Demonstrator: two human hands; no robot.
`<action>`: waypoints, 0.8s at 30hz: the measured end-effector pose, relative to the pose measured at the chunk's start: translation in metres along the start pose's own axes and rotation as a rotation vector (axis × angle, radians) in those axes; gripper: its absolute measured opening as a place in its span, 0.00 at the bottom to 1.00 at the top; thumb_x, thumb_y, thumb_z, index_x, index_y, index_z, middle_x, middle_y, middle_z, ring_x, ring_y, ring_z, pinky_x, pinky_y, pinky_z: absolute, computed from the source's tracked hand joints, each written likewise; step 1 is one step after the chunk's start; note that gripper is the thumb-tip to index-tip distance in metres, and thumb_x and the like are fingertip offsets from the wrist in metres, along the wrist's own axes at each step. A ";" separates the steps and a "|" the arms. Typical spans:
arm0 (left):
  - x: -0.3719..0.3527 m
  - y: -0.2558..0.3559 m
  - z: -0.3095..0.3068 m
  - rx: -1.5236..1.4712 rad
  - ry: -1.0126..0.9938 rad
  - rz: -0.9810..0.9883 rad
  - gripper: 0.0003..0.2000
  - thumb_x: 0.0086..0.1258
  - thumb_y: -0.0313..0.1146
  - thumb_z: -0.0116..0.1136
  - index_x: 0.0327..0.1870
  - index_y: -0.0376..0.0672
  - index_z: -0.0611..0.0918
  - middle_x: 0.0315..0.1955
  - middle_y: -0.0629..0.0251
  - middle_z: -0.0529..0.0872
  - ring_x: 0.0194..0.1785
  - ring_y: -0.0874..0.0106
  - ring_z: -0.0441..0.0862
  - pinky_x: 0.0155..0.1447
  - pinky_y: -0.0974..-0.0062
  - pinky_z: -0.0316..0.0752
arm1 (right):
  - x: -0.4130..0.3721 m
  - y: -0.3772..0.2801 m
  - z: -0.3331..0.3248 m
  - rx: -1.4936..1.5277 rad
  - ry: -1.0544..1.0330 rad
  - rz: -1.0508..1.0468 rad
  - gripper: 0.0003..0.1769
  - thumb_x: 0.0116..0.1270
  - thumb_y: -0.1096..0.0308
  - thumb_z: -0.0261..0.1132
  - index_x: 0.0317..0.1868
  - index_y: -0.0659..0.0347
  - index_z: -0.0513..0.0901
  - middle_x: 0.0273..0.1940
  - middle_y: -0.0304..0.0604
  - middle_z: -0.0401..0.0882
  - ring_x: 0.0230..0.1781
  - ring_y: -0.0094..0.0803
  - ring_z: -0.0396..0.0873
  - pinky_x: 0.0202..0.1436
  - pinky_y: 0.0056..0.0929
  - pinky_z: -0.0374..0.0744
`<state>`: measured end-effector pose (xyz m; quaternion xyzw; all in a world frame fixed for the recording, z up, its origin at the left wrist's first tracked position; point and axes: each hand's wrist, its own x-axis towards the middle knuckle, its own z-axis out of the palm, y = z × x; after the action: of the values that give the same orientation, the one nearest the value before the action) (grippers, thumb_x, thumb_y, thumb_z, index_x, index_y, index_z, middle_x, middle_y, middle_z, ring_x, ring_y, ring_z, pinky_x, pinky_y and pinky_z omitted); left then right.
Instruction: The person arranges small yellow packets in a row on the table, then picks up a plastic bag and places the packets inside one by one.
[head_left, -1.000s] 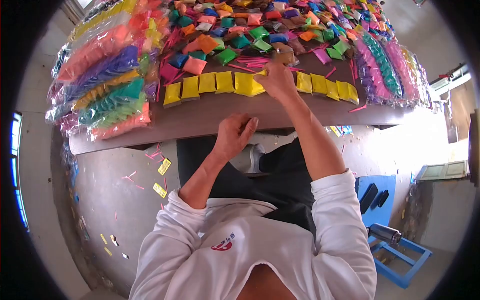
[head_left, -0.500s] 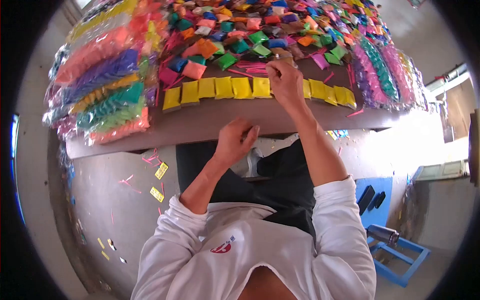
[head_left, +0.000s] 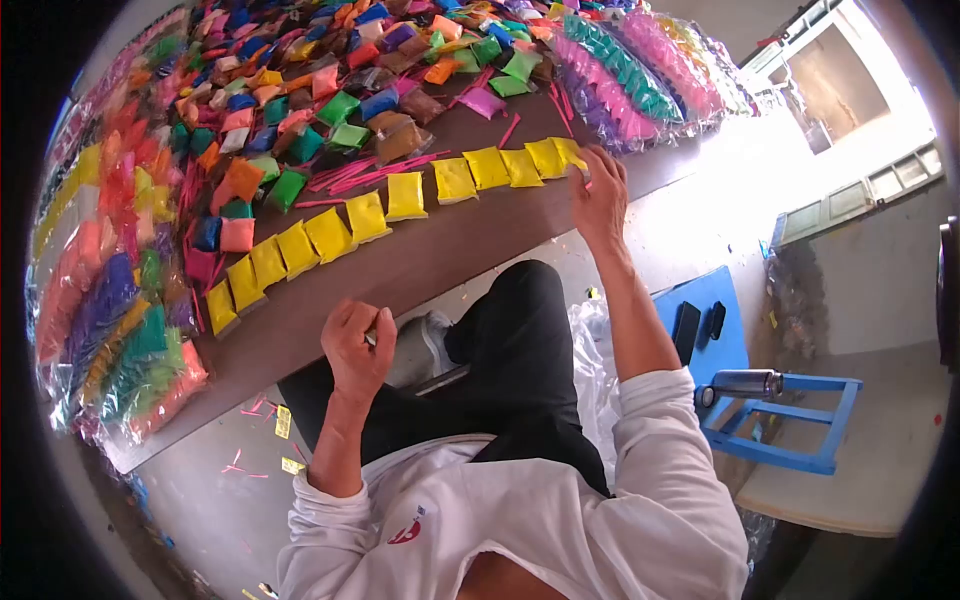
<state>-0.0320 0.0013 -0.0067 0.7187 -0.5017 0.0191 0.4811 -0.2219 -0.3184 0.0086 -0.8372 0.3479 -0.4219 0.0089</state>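
Observation:
Several yellow packets [head_left: 406,195] lie in a curved row along the table [head_left: 330,275]. At the row's right end, my right hand [head_left: 602,195] has its fingers bent together over the last packet, touching it; what the fingertips hold, if anything, is hidden. My left hand [head_left: 358,347] hangs in front of the table's near edge, fingers curled and thumb close to them, with something small and unclear at the fingertips. Pink strips [head_left: 365,172] lie behind the row, beside a brown packet [head_left: 398,137].
Loose coloured packets [head_left: 300,90] are heaped at the back. Clear bags of packets stand at the left [head_left: 120,290] and back right [head_left: 625,80]. A blue stool [head_left: 780,440] with a metal bottle [head_left: 745,383] is at the right, near a blue board [head_left: 712,320].
The view has turned and shifted right. My right hand has moved from the middle of the yellow row to its right end. My left hand remains near the table's front edge.

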 end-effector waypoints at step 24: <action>0.000 -0.004 0.006 0.067 0.074 0.060 0.10 0.55 0.22 0.63 0.21 0.41 0.73 0.19 0.61 0.76 0.25 0.58 0.73 0.30 0.63 0.68 | 0.001 -0.052 0.059 0.045 -0.495 -0.190 0.24 0.74 0.61 0.53 0.68 0.53 0.71 0.70 0.52 0.66 0.73 0.50 0.60 0.75 0.46 0.58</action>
<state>-0.0317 -0.0025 -0.0125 0.7178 -0.5041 0.0768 0.4741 -0.1495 -0.2966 -0.0125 -0.9434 0.2457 -0.2107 0.0727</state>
